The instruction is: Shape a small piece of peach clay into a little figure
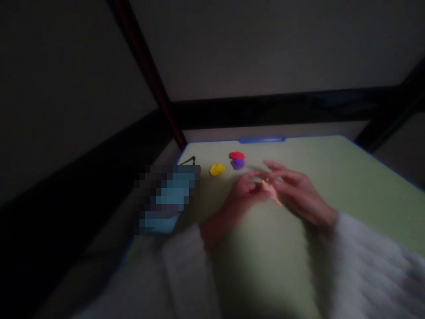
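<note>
A thin, peach-coloured piece of modelling clay is between my two hands above the table. My left hand pinches its near-left part, fingers curled. From the other side, my right hand closes thumb and fingers on the same piece, one finger stretched out beyond it. The fingertips are blurred and partly cover the clay. Beyond my left hand lie a yellow lump of clay, a purple lump and a red lump, the purple one touching or overlapping the red.
The pale green tabletop has a blue edge and a blue strip at the far side. At the left edge lies a pixelated light-blue item, with a dark thin bent object behind it. A wall stands beyond the table.
</note>
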`<state>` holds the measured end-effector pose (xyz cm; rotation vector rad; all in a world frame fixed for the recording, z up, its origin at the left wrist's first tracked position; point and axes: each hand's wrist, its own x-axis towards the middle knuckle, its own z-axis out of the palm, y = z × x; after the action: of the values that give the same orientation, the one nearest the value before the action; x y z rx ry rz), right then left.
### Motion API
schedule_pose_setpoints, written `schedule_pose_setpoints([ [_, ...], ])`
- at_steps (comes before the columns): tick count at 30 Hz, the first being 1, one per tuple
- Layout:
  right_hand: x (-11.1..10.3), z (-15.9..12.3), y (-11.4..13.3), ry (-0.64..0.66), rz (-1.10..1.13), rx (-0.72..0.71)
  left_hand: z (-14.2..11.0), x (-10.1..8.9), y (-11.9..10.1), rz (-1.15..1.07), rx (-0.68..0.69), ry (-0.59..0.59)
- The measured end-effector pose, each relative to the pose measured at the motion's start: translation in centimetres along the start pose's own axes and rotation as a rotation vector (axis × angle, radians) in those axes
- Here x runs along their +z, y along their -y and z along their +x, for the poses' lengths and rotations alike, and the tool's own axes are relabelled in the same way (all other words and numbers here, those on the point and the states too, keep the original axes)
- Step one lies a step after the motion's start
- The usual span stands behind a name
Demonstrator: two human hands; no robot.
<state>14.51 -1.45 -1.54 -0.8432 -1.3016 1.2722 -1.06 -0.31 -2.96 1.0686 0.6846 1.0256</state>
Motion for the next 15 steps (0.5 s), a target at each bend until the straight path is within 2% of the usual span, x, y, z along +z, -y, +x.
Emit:
schedule_pose_setpoints([
  [6, 0.03, 0.00, 0.08, -0.025, -0.022, -0.030, -0.02, 0.17, -0.23, 0.036, 0.027, 0.006],
  [9, -0.10, 0.09, 0.06, -0.049, -0.079, -0.114, -0.02, 0.25, -0.28, 0.081, 0.048, -0.096],
  [12, -0.27, 0.21, -0.02, -0.055, -0.247, -0.234, -0.02, 0.33, -0.33, 0.177, 0.102, -0.194],
  [15, -0.24, 0.31, -0.12, -0.041, -0.391, -0.283, -0.14, 0.48, -0.35, 0.275, 0.164, -0.224],
])
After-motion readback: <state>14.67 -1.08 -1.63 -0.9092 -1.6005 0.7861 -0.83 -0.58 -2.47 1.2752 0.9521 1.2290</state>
